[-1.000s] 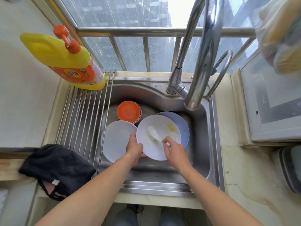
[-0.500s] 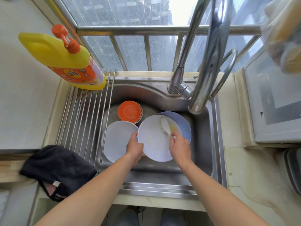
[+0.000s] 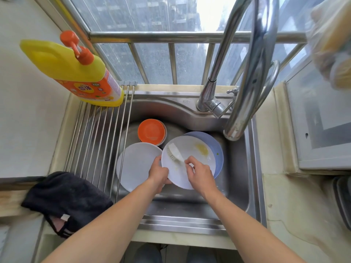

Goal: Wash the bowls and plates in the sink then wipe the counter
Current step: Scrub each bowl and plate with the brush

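Left hand (image 3: 158, 172) grips round white plate (image 3: 190, 168); right hand (image 3: 200, 174) grasps white plastic dish brush (image 3: 175, 151). Step: scrubbing. Next, judged: yellow smear (image 3: 202, 149) needs brushing.

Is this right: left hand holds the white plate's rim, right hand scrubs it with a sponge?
Not quite. The head view shows the right hand scrubbing with a white brush, not a sponge. The left hand does hold the white plate by its rim.

Scene was lit by bright daylight thru the window (image 3: 152, 14), blown out at top centre. Glare was seen on the faucet (image 3: 252, 63). Edges were bent by wide-angle distortion; top-right bag (image 3: 332, 40) was blurred.
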